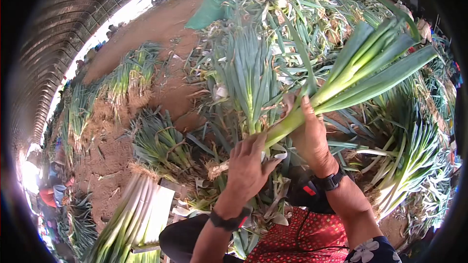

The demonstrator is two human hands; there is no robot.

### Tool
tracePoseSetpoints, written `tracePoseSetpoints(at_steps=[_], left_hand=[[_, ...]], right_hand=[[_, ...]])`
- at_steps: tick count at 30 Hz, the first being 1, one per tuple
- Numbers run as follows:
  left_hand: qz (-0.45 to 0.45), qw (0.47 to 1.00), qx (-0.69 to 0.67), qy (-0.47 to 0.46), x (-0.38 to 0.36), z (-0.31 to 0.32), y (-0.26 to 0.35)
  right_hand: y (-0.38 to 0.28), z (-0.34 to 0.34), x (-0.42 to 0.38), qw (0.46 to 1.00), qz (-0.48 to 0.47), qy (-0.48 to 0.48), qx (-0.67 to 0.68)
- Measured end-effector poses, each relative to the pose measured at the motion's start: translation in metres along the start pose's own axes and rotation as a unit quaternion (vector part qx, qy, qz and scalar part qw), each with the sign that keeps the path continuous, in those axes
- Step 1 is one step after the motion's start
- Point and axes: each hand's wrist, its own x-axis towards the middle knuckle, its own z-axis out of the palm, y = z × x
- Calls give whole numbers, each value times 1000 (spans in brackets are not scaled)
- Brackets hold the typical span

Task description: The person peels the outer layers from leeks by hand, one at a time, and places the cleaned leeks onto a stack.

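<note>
The leek (312,109), held slanting above my lap, was gripped near its root end by my closed left hand (248,165) while my right hand (309,134) pinched an outer leaf, mid-stripping I judged, over heaped leeks (253,68).

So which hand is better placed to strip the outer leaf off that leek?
Probably the right hand: it sits higher on the leek, where the leaves fan out. The left hand grips the stalk near the root end, steadying it.
</note>
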Motion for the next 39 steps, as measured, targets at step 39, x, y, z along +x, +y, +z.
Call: tracePoseSetpoints(at_steps=[39], left_hand=[[-274,823,-449,212,-10,48,13]], right_hand=[[25,-1,-22,976,189,-105,-14]])
